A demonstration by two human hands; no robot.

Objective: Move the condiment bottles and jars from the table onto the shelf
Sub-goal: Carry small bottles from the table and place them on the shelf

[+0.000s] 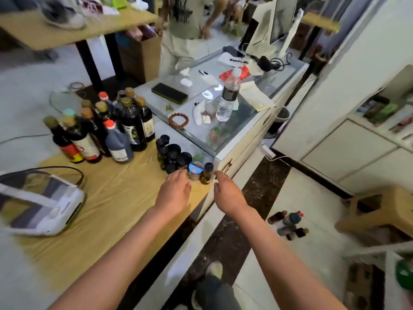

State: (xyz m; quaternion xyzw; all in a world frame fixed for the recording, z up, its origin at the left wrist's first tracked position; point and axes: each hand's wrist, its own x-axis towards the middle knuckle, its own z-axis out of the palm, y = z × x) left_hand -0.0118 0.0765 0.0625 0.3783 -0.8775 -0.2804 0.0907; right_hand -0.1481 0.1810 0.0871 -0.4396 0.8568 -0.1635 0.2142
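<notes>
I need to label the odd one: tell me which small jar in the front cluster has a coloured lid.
The jar beside the left hand, with a blue lid; the other small jars have black caps.

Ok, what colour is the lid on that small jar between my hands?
Blue, with a red patch, on the small jar; head view.

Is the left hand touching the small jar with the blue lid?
Cannot tell. In the head view the left hand has its fingertips at the small blue-lidded jar, but blur hides any contact or gap.

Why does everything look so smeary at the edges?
Head view: the edges smear with motion blur, worst on the white bag and top-left table; the wide lens bends the glass counter; the blue-lidded jar near the left hand stays fairly sharp.
</notes>
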